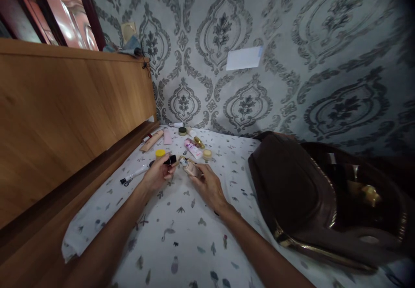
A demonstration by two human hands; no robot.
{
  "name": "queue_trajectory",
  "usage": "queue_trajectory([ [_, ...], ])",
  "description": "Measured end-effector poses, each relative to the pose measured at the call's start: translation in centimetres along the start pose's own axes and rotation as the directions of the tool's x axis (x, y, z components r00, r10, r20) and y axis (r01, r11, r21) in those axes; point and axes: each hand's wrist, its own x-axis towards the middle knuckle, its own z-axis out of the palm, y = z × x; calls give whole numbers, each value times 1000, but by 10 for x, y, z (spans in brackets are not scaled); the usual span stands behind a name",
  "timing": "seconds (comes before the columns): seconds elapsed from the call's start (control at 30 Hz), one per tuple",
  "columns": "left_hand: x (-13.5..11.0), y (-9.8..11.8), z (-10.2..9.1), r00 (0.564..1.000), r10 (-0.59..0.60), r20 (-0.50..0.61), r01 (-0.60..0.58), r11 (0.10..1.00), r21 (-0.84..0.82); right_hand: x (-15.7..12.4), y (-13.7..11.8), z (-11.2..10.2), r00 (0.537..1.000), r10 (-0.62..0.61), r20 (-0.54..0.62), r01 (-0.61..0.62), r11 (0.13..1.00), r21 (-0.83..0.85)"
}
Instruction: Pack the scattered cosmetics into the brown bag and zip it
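My left hand (158,174) is closed on a small black cap (171,160), held just left of a beige foundation bottle (190,168). My right hand (207,184) grips that bottle, which is tilted with its pump end toward the cap. Cap and bottle are a short gap apart. Both hands hover over a white patterned sheet (181,236) on a bed.
Several cosmetics lie beyond the hands: a yellow-lidded jar (160,153), a pink tube (193,149), a beige tube (151,141), a small jar (207,154), a white pen-like stick (134,174). A brown handbag (311,193) lies open at right. A wooden headboard (65,115) runs along the left.
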Motion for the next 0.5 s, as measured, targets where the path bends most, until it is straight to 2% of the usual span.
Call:
queue_trajectory([
  [0.1, 0, 1, -3, 1000, -29, -12, 28, 997, -75, 0, -1, -1, 999, -41, -5, 41, 999, 26],
  [0.23, 1, 1, -7, 1000, 6, -22, -9, 989, -147, -1, -1, 0, 998, -59, -10, 60, 998, 34],
  [0.5, 0, -3, -6, 999, 41, -1, -41, 992, -117, 0, -5, -1, 995, -96, -18, 96, 994, 58],
])
